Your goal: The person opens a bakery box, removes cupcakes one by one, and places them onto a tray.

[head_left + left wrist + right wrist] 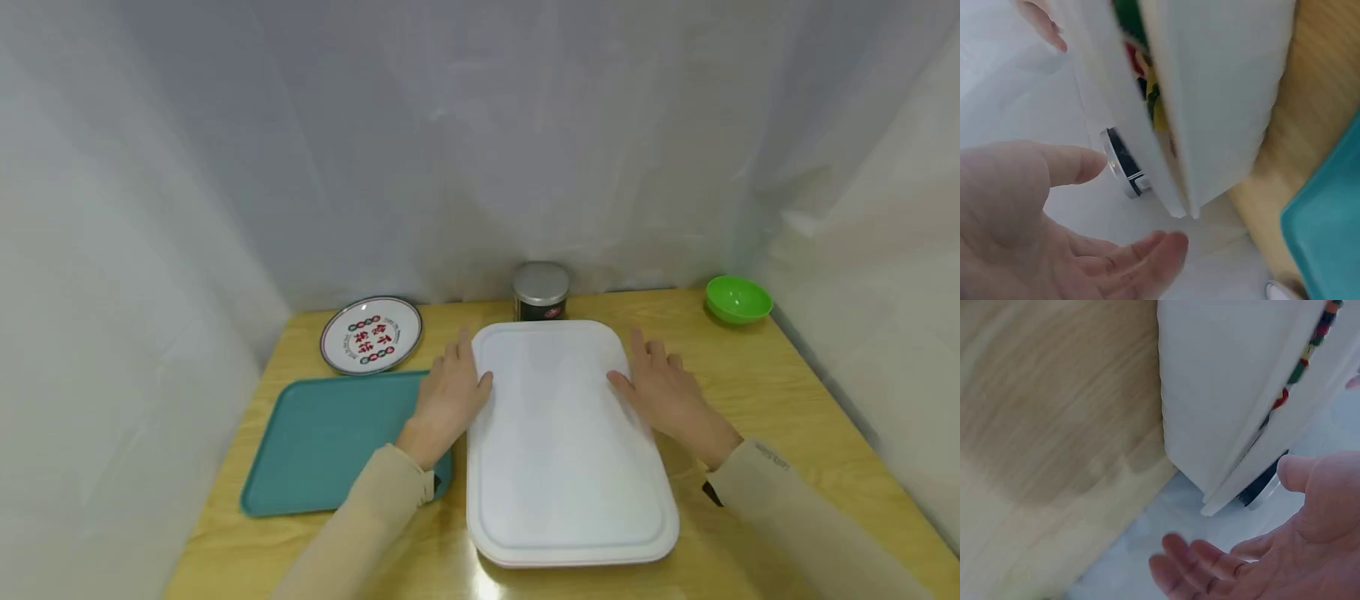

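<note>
A white lid (558, 433) lies over a white box (1229, 94). Between lid and box a narrow gap shows, with colourful small contents (1150, 87) inside; their kind is hard to make out. At the left side of the lid, my left hand (450, 396) is spread, thumb apart from the fingers, holding nothing. My right hand (663, 393) is held likewise along the right side. Both thumbs appear over the lid's edges in the head view, while the wrist views show the fingers apart from the box (1222, 381).
A teal tray (330, 442) lies left of the box, with a patterned plate (345, 342) behind it. Behind the box stands a dark tin with a silver top (542, 285). A green bowl (738, 300) sits at the back right of the wooden table (787, 400).
</note>
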`<state>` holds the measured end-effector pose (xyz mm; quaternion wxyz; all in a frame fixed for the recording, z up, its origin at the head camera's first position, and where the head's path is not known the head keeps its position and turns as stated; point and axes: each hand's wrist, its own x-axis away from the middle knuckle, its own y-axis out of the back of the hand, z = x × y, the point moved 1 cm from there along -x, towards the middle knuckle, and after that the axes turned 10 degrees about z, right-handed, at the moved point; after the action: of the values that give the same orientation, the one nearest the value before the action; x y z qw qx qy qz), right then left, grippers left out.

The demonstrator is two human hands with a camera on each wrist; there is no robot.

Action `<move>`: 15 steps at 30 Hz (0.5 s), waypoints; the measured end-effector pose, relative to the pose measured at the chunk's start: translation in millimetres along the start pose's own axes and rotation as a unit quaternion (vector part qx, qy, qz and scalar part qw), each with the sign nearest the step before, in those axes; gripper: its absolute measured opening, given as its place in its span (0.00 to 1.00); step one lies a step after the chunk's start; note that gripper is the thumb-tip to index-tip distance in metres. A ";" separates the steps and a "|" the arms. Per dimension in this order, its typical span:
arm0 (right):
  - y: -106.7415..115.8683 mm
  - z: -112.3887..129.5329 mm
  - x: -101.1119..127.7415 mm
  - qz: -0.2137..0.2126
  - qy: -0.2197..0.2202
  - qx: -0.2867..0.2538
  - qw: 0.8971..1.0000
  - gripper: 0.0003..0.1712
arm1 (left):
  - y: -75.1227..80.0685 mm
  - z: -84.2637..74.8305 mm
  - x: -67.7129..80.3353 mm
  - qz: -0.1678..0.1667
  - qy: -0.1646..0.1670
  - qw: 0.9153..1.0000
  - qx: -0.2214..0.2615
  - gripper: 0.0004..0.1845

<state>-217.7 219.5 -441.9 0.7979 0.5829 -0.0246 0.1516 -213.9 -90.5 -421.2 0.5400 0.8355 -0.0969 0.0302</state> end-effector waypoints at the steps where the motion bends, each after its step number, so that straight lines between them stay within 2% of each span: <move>1: -1.7 -1.1 2.8 0.013 -0.004 -0.005 1.000 0.50 | -1.7 2.4 3.1 0.006 0.004 1.000 0.004 0.41; 6: -6.8 -4.3 12.7 0.067 -0.002 -0.031 0.997 0.44 | -13.6 15.2 12.5 0.033 0.004 0.999 0.013 0.34; 13: -5.8 -3.6 14.8 0.064 0.028 -0.066 0.995 0.27 | -21.8 24.5 14.6 0.027 -0.016 0.998 0.059 0.31; 15: -5.9 -3.2 14.4 0.061 0.034 -0.080 0.994 0.25 | -22.1 25.3 13.3 0.022 -0.026 0.997 0.068 0.31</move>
<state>-202.8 224.0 -445.2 0.8318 0.5089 -0.0448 0.2169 -197.9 -106.4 -449.5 0.4786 0.8683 -0.1273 0.0273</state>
